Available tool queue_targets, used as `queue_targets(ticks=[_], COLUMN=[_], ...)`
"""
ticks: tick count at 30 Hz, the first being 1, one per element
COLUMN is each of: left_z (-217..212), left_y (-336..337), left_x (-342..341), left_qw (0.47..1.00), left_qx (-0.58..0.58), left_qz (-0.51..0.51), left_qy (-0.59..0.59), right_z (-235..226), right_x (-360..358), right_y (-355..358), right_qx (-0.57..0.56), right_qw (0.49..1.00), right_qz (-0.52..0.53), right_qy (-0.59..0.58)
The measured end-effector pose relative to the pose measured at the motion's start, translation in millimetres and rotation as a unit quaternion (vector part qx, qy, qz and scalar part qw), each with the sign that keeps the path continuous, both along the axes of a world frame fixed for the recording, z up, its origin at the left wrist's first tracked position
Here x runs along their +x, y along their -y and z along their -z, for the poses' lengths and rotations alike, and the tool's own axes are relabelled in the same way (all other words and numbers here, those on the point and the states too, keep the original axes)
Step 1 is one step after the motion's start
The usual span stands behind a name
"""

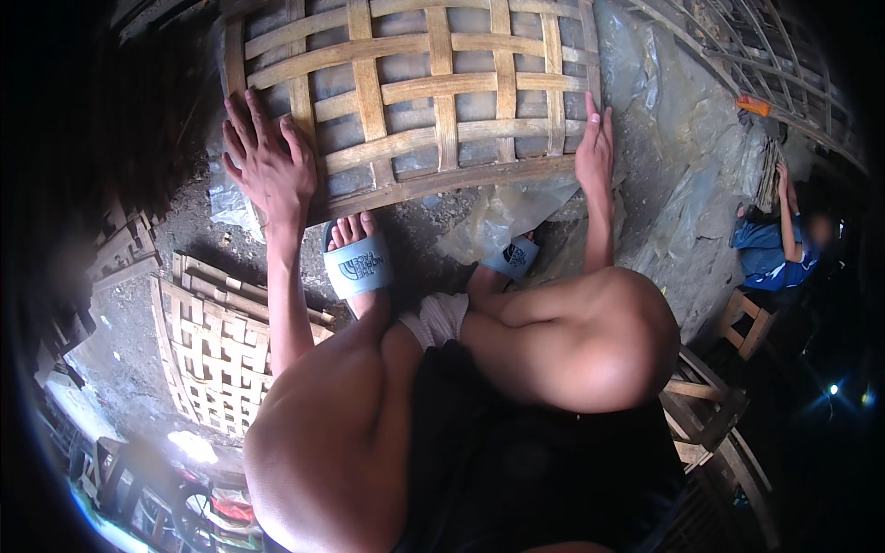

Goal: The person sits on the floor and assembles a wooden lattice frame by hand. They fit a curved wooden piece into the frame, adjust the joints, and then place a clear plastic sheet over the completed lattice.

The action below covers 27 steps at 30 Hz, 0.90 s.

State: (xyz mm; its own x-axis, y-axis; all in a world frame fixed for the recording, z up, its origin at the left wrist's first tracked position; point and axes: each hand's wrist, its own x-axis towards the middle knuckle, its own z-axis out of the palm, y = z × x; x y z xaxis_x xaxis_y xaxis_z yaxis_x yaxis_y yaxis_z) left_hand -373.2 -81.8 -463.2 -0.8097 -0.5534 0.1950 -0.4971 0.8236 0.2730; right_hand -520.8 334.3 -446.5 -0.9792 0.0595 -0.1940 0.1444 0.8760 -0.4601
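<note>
A woven bamboo panel [445, 120] with a slatted frame lies on the ground in front of my feet, its wide strips crossing in an open lattice. My left hand [272, 166] rests over the panel's left edge with the fingers spread. At the opposite edge, my right hand [596, 152] lies along the frame with fingers stretched out, a ring on one of them; part of its palm side is hidden. Neither hand wraps round the panel. Just below the near rail are my feet in light blue slide sandals [359, 265].
Crumpled clear plastic sheeting [659, 120] covers ground to the right. Another woven bamboo panel [217, 355] lies at left. A person in blue [774, 251] handles thin strips at far right, near a small wooden stool [745, 323]. Wooden frames [705, 405] are piled behind my right knee.
</note>
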Motion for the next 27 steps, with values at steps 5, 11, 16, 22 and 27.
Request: queue_targets(ticks=[5,11,16,22,27], left_z=[0,-12,1,2,2], left_y=[2,-8,6,5,3], left_x=[0,-5,5,3,0], left_qw=[0.999,1.000,0.999,1.000,1.000], left_qx=[-0.042,0.017,-0.038,-0.004,-0.007], left_qz=[0.003,-0.008,-0.009,-0.001,-0.004], left_qy=[-0.002,-0.001,0.002,-0.011,-0.014], right_z=[2,3,-10,1,1], right_x=[-10,-95,-114,-122,-111], right_y=[1,-6,6,-20,-26], right_qx=[-0.064,0.068,0.236,0.110,0.161], right_qw=[0.996,0.980,0.964,0.971,0.981], right_qz=[-0.018,-0.158,-0.121,-0.194,-0.109], right_qy=[-0.067,-0.095,0.012,-0.083,0.002])
